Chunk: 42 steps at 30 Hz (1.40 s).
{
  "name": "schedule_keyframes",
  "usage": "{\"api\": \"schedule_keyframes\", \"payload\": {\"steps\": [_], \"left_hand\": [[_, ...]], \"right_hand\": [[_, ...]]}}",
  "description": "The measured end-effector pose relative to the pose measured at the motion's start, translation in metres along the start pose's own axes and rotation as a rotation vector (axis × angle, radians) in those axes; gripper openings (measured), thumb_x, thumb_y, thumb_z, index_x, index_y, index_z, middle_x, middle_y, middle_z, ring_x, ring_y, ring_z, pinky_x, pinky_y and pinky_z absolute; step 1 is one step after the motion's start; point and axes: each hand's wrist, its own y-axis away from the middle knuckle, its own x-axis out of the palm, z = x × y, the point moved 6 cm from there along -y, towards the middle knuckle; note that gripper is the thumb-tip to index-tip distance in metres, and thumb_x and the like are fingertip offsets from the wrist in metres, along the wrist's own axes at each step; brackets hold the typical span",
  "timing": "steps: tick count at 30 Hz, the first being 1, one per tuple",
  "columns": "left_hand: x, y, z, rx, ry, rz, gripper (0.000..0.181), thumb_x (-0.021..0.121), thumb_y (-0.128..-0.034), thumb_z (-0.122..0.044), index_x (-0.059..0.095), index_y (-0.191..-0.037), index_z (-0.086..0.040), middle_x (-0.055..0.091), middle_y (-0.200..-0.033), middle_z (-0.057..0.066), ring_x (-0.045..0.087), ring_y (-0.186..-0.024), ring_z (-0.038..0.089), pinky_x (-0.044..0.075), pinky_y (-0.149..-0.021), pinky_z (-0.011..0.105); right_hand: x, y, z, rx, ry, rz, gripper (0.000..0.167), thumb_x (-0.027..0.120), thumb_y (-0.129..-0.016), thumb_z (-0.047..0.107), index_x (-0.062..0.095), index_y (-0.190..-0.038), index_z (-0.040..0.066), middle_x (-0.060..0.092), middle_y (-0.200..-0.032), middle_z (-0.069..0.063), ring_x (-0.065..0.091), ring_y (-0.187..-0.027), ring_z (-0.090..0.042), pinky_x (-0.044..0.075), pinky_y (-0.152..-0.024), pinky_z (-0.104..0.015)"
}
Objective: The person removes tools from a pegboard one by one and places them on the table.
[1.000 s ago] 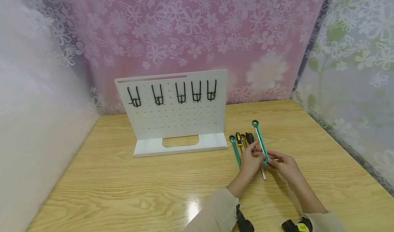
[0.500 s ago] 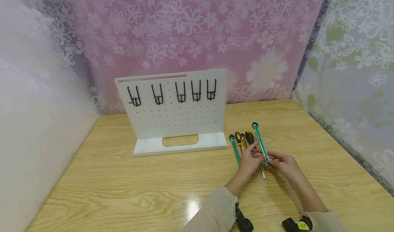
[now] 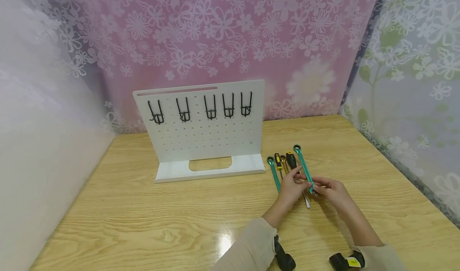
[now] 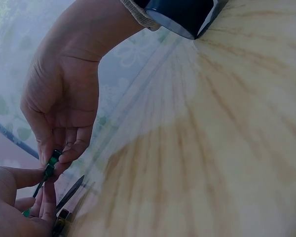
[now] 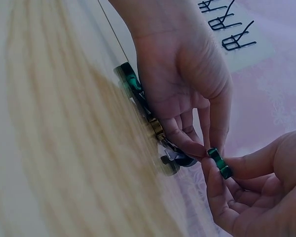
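Note:
Both hands hold a green combination wrench (image 3: 303, 165) above the table, its ring end tipped up and away, its open end toward the person. My left hand (image 3: 292, 189) pinches it from the left near the lower end. From the right, thumb and fingers of my right hand (image 3: 332, 193) grip that same end. Beneath the left hand lie a large black-and-yellow screwdriver (image 3: 291, 160) with a flat blade, a gold wrench (image 3: 283, 159), a small yellow-and-black screwdriver (image 3: 278, 161) and another green wrench (image 3: 274, 173). The left hand partly covers these tools.
A white pegboard stand (image 3: 208, 137) with several black double hooks (image 3: 211, 108) stands left of the tools. The wooden table (image 3: 143, 223) reaches back to a pink floral curtain (image 3: 223, 43). Another patterned curtain (image 3: 413, 83) borders the right side.
The wrench's ring end has dipped slightly toward the table. Both hands keep their hold and stay nearly in place.

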Motion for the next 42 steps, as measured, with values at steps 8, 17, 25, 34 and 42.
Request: {"api": "schedule_keyframes", "payload": {"steps": [8,17,25,34,42], "left_hand": [[-0.0001,0.0006,-0.0015,-0.002,-0.044,0.003,0.054,0.071,-0.0762,0.003,0.054,-0.127,-0.005,0.06,-0.084,-0.003,0.057,-0.072,0.006,0.049,-0.059,0.02],[-0.0005,0.0007,-0.0011,0.013,-0.1,0.008,0.05,0.072,-0.077,0.001,0.055,-0.124,-0.002,0.062,-0.085,-0.002,0.059,-0.073,0.006,0.048,-0.059,0.018],[-0.0006,0.0025,-0.0038,0.005,-0.121,0.011,0.048,0.072,-0.0777,-0.001,0.056,-0.123,-0.002,0.062,-0.086,-0.001,0.059,-0.073,0.006,0.048,-0.059,0.019],[0.0003,0.0018,-0.0014,0.009,-0.13,0.014,0.043,0.071,-0.0787,-0.002,0.059,-0.12,-0.001,0.062,-0.084,-0.003,0.056,-0.071,0.004,0.047,-0.059,0.017],[0.0006,0.0013,0.0,0.006,-0.14,0.02,0.041,0.071,-0.0796,-0.004,0.059,-0.119,0.0,0.062,-0.083,-0.003,0.055,-0.07,0.002,0.047,-0.058,0.016]], "right_hand": [[0.002,-0.0003,-0.0014,0.009,-0.038,0.015,0.038,0.044,-0.094,-0.003,0.036,-0.125,-0.024,0.057,-0.097,-0.015,0.057,-0.077,-0.007,0.051,-0.069,-0.025],[0.0023,0.0001,-0.0019,0.022,-0.032,0.029,0.039,0.042,-0.094,-0.002,0.035,-0.126,-0.023,0.058,-0.095,-0.011,0.058,-0.078,-0.008,0.05,-0.07,-0.026],[0.0028,0.0006,-0.0023,0.043,-0.041,0.044,0.039,0.041,-0.096,0.0,0.033,-0.127,-0.022,0.058,-0.098,-0.012,0.058,-0.079,-0.009,0.05,-0.071,-0.026],[0.0038,0.0007,-0.0028,0.038,-0.041,0.062,0.039,0.04,-0.096,0.0,0.033,-0.126,-0.023,0.058,-0.098,-0.012,0.057,-0.079,-0.011,0.05,-0.071,-0.026],[0.0041,0.0001,-0.002,0.045,-0.043,0.07,0.038,0.037,-0.097,-0.001,0.032,-0.126,-0.024,0.058,-0.099,-0.013,0.056,-0.079,-0.009,0.049,-0.068,-0.024]]}}
